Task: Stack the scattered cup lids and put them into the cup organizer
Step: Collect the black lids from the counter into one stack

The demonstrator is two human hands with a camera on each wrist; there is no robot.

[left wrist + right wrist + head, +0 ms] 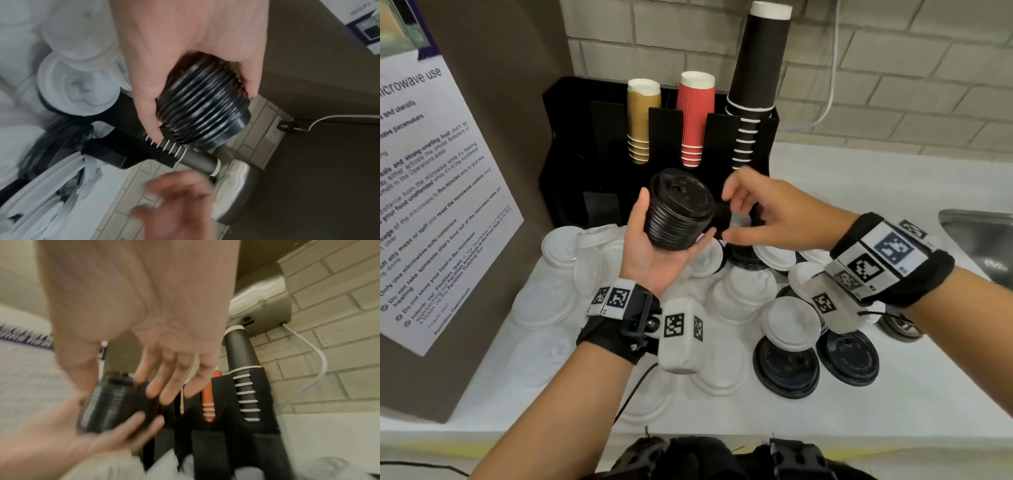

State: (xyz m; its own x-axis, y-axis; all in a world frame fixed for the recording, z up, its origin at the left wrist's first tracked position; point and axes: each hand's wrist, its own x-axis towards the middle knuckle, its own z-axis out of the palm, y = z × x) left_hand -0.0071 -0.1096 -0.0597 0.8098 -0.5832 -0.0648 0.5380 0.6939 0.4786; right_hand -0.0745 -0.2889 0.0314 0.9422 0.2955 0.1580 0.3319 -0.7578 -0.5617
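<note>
Left hand [654,253] curled round stack of black lids [679,210], held just in front of cup organizer [571,137], right hand [767,212] beside stack, fingers loose, gripping nothing, white lids [736,294] scattered below organizer

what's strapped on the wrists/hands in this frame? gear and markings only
Both hands bare, no gloves or sleeves. Left hand: black wrist strap, white band of black-and-white square fiducial tags, black bracket, white camera pod bearing two more tags, thin black cable trailing down. Right hand: wide black wrist wrap with larger white tag panels and a white tagged pod.
</note>
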